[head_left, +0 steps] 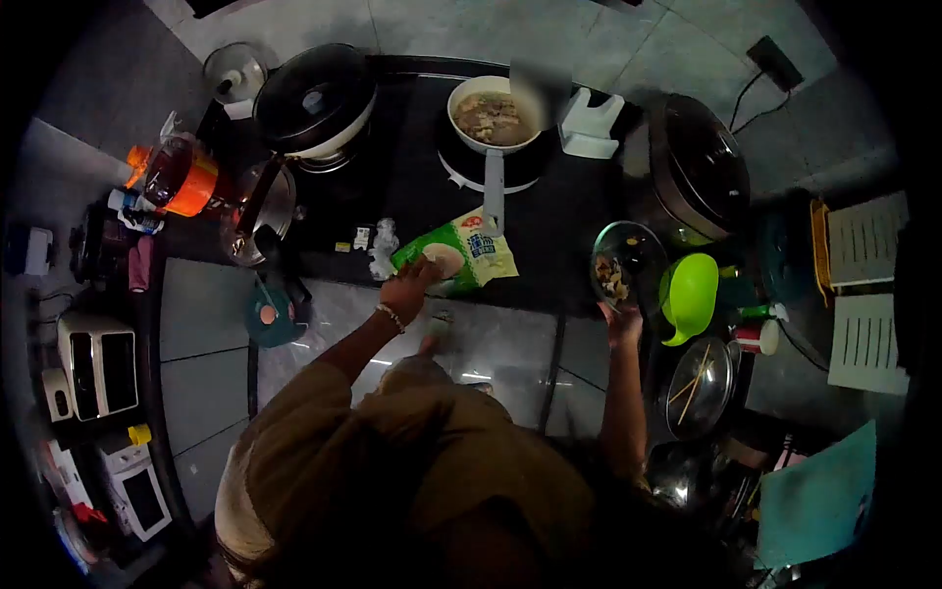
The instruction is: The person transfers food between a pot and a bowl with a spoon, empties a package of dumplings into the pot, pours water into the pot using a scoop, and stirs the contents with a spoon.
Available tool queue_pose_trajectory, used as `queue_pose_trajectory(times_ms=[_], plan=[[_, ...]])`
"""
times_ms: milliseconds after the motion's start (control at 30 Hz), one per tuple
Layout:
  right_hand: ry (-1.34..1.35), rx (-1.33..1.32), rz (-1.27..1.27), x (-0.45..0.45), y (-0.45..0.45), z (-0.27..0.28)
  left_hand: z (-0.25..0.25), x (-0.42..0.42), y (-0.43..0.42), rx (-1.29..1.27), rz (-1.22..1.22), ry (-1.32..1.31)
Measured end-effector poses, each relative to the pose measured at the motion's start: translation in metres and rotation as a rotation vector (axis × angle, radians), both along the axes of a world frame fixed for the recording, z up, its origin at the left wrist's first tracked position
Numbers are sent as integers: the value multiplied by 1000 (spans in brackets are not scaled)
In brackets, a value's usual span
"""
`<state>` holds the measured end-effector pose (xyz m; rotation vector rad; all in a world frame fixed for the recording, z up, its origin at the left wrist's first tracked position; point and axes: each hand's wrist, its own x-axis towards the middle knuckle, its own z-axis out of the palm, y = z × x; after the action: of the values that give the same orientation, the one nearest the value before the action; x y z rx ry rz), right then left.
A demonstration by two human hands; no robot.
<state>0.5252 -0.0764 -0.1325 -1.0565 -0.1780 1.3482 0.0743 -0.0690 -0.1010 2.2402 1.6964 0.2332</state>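
Note:
My left hand (410, 286), with a beaded bracelet at the wrist, is at the near left edge of a green and pale yellow food packet (479, 257) at the counter's front. Its fingers seem closed on the packet's edge, though the grip is partly hidden. My right hand (621, 324) holds a clear glass bowl (634, 239) by its near rim. Brown and pale food pieces (612, 279) lie in that bowl. Beyond the packet, a white pan (494, 148) with food in liquid sits on a round burner, its grey handle (494, 196) pointing toward me.
A lidded wok (316, 103) stands at the back left, a large dark pot (692, 167) at the right. Beside my right hand are a lime-green bowl (693, 293) and a glass bowl with chopsticks (701, 388). A white stand (591, 125) is right of the pan.

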Motion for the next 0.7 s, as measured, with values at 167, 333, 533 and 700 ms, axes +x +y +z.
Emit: queue_pose_trajectory(times_ms=[167,333,533,700], plan=[[-6,-234,-153,-1,2,1,-4,-24,6,20,2,52],[-41,-65,-129,-17,-13,4,17,-44,9,123,-19,13],[-111,-273,81,-118,-14,-14,-6,-69,14,175,32,41],[-275,-120,443,-235,101,73,8,-67,15,205,-92,29]])
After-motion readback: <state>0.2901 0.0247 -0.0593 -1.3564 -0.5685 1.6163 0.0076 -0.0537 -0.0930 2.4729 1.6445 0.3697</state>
